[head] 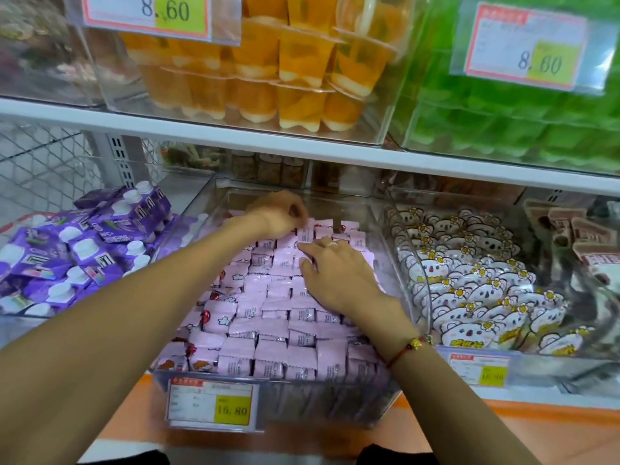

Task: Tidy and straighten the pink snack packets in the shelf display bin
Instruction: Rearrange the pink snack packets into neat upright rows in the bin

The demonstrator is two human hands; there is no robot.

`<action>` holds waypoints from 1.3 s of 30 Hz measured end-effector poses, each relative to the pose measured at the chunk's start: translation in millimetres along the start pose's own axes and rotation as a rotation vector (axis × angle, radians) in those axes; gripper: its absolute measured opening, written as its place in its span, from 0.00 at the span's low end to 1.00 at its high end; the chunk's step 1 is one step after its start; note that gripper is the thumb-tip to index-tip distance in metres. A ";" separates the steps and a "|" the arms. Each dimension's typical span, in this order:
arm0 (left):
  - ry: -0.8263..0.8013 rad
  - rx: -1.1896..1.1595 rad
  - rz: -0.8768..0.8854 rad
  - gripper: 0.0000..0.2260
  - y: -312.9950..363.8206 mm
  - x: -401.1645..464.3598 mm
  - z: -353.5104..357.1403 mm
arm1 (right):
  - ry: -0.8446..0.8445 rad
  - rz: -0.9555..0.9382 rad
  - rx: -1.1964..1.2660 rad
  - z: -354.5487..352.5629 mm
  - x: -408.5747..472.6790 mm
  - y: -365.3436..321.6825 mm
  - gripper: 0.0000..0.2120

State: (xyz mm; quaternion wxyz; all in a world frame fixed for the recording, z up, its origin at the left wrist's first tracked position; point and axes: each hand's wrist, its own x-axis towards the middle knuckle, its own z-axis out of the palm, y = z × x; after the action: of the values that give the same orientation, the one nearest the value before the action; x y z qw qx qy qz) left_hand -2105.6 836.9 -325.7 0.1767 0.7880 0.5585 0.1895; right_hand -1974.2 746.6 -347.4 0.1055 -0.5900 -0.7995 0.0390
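Closest to me, a price tag (210,405) clipped to the front wall of the clear display bin (302,396) reads "16.80" on its yellow patch; the smaller print on it is too blurred to read. The bin sits on the lower shelf, whose front edge (536,427) is orange, and is packed with pink snack packets (268,333) in rough rows. Some show little cloud drawings and red shapes, and their fine print cannot be made out.

The right hand (339,276), with a ring on one finger and a red cord bracelet (407,347) at the wrist, lies flat and released on the packets at mid-bin, fingers spread and pressing down. Further back, the left hand (278,214) is curled over the rear rows; I cannot tell whether it is pinching a packet.

To the right, another bin holds koala-shaped packets (476,286), with a second tag (478,370) that seems to read "16.80". To the left lie purple pouches with white caps (84,250).

On the shelf above, orange jelly cups (268,68) stand behind a tag (147,13) reading "8.60", and green packs (503,129) behind another tag (526,48) also marked "8.60".
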 end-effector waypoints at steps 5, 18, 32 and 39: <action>0.203 -0.420 -0.129 0.04 7.7 -5.1 2.2 | -0.013 0.017 0.021 0.0 0.3 -0.1 0.21; 0.751 -1.145 -0.322 0.04 22.5 -35.0 -14.5 | 0.086 0.062 0.126 -3.6 -0.4 -3.1 0.19; 0.338 -1.296 -0.401 0.11 17.3 -78.8 -17.7 | 0.471 0.116 0.789 -41.5 -14.7 -1.2 0.14; 0.194 -0.724 -0.016 0.16 16.5 -97.2 -16.6 | 0.271 0.343 1.232 -52.8 -14.7 3.7 0.20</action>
State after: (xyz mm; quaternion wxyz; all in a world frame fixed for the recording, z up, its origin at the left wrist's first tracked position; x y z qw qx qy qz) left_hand -2130.0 740.8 -313.0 0.3917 0.6484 0.4757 0.4471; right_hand -1955.2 730.5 -298.4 0.5165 -0.5403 -0.5051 0.4314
